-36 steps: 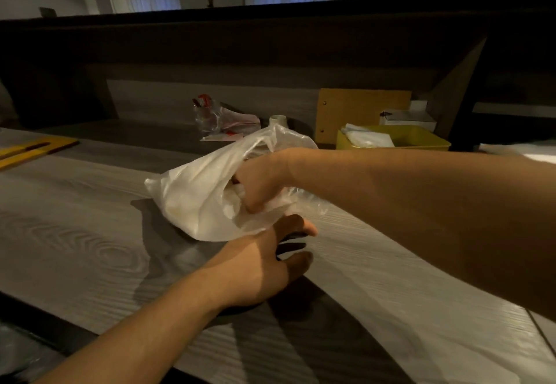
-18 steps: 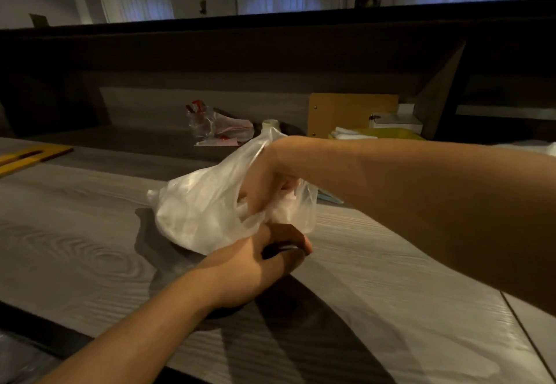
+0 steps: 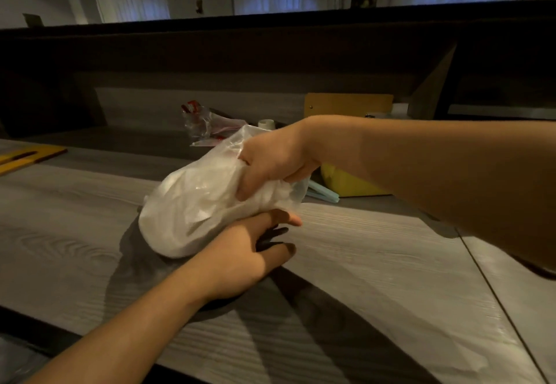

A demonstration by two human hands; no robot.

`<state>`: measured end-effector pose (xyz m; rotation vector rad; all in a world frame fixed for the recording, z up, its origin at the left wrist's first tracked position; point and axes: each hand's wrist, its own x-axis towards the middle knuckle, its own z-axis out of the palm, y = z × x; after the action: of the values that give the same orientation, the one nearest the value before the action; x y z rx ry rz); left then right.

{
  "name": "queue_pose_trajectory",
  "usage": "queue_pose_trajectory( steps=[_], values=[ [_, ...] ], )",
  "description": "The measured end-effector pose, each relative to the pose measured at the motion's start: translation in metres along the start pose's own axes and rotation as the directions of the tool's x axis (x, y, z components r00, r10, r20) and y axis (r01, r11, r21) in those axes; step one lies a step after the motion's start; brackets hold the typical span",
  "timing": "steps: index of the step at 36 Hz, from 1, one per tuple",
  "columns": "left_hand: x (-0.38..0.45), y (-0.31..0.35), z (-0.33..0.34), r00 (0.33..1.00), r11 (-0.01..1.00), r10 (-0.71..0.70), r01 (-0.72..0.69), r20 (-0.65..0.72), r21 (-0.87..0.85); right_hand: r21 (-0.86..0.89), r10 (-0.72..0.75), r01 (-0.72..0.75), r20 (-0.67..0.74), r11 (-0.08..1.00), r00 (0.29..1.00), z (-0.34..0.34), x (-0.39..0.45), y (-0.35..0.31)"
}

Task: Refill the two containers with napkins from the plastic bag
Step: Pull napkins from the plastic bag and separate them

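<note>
Here the right hand (image 3: 270, 164) has regripped the plastic bag (image 3: 204, 200) of napkins, fingers curled; the left hand (image 3: 240, 257), its fingers reopened, supports it above the bench (image 3: 376, 278); refilling not yet begun.

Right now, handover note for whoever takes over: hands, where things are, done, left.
Right hand: grips the open end of the clear plastic bag of white napkins, held just above the grey wood-grain counter.
Left hand: open, fingers straight, under the bag's near side, over something dark that I cannot identify.
Yellow plastic container: behind the right forearm, mostly hidden; its fill cannot be seen. A second container cannot be made out.
Done: bag picked up.
Left: pull napkins out, fill both containers.
</note>
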<state>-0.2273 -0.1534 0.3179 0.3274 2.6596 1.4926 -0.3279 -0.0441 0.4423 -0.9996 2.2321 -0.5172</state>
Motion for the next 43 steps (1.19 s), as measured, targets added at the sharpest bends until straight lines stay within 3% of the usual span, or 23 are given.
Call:
queue_pose_trajectory(
  steps=[2,7,10,13,21,23,26,31,34,39,43],
  values=[
    [0.001,0.001,0.002,1.000,1.000,0.020,-0.020,-0.019,0.023,0.152,-0.035,0.030,0.032,0.988,0.999,-0.001,-0.007,0.002],
    [0.008,-0.003,-0.001,0.997,0.999,0.020,-0.023,-0.069,-0.038,0.363,-0.114,0.158,-0.140,0.918,0.984,-0.009,-0.034,0.017],
    [0.016,-0.006,-0.001,0.987,0.985,0.040,-0.065,-0.153,-0.162,0.520,-0.072,0.217,-0.286,0.826,0.956,-0.008,-0.057,0.037],
    [0.024,0.000,0.002,0.988,0.976,0.033,-0.063,-0.150,-0.207,0.633,0.043,0.204,-0.351,0.747,0.935,-0.001,-0.079,0.067],
    [0.055,0.025,0.034,0.994,0.933,0.102,-0.108,-0.035,-0.345,0.858,0.137,-0.110,0.047,0.501,0.989,0.031,-0.126,0.144],
    [0.067,0.033,0.048,0.989,0.947,0.146,-0.136,0.011,-0.292,0.860,0.146,-0.128,0.063,0.493,0.987,0.037,-0.128,0.155],
    [0.083,0.040,0.064,0.971,0.970,0.225,-0.217,0.075,-0.106,0.872,0.290,-0.134,-0.010,0.470,0.957,0.040,-0.131,0.160],
    [0.102,0.048,0.079,0.935,0.895,0.307,-0.347,0.178,0.280,0.845,0.513,-0.047,-0.278,0.533,0.812,0.034,-0.148,0.174],
    [0.114,0.048,0.085,0.928,0.844,0.330,-0.371,0.172,0.386,0.846,0.497,0.004,-0.318,0.534,0.807,0.037,-0.161,0.186],
    [0.117,0.046,0.085,0.916,0.813,0.359,-0.402,0.179,0.421,0.827,0.351,0.105,-0.344,0.552,0.871,0.052,-0.164,0.209],
    [0.116,0.045,0.081,0.914,0.829,0.331,-0.401,0.236,0.389,0.728,0.304,0.124,-0.426,0.674,0.852,0.055,-0.153,0.210]
  ],
)
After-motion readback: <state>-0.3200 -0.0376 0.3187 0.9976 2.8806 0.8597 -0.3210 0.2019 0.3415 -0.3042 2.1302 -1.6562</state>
